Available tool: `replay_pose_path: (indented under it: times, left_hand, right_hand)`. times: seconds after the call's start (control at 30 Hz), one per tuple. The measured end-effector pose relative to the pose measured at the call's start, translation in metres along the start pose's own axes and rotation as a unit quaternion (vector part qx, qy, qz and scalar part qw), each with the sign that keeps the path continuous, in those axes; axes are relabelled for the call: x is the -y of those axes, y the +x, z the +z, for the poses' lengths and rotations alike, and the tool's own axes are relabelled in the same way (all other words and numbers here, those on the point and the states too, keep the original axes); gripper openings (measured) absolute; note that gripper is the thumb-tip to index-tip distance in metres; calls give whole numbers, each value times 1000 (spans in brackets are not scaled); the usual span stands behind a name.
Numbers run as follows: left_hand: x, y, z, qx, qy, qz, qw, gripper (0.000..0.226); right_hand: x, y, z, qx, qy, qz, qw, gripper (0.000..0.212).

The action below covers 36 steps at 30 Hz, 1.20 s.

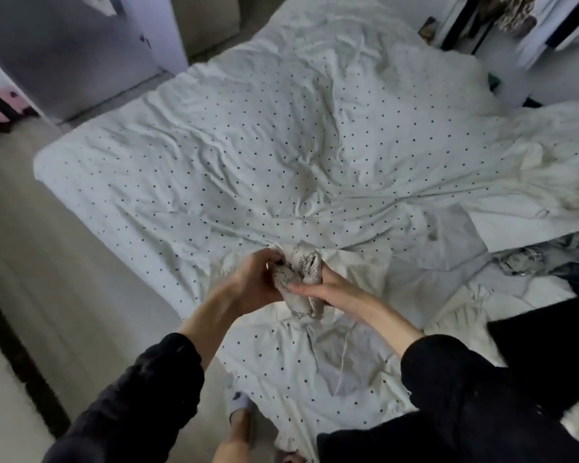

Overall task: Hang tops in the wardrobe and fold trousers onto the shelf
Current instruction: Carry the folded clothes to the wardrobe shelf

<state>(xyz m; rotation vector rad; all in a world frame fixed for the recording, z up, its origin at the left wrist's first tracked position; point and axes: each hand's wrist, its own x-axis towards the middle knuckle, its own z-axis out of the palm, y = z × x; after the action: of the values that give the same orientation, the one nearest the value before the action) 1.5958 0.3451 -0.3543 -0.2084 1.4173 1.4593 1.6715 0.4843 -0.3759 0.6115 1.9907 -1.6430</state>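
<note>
Bed under dotted white duvet, beige carpet floor, grey door

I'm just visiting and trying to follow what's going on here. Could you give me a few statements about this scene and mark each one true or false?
1. Both hands hold one small patterned cloth. True: the left hand and the right hand both grip it.
2. The bed cover is plain red. False: it is white with small dark dots.
3. The person wears dark sleeves. True.
4. The cloth lies flat on the floor. False: it is bunched up and held above the bed's near edge.
5. More clothes lie heaped at the right. True.
</note>
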Motion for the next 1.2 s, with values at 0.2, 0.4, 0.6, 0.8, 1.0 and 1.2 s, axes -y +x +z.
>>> replay_pose_path:
  times: [0.2, 0.4, 0.6, 0.8, 1.0, 1.2]
  left_hand:
    - [-64, -70, -105, 41, -53, 55, 996, 28]
    - [-139, -140, -273, -241, 579, 230, 744, 105]
    - [-199, -178, -385, -352, 627, 379, 582, 100]
    - [-267, -187, -513, -430, 603, 486, 463, 48]
    - [-354, -157, -611, -458, 599, 521, 399, 11]
    - [-473, -128, -690, -465, 620, 500, 386, 43]
  right_hand:
    - [122, 30, 66, -71, -194, -125, 970, 48]
    - [274, 88, 155, -39, -421, -225, 878, 37]
    - [401, 146, 267, -145, -535, -457, 696, 60]
    - [503, 218, 335, -225, -478, -628, 571, 46]
    - [597, 307, 366, -261, -465, -679, 505, 47]
    - [700, 399, 370, -285, -473, -666, 501, 62]
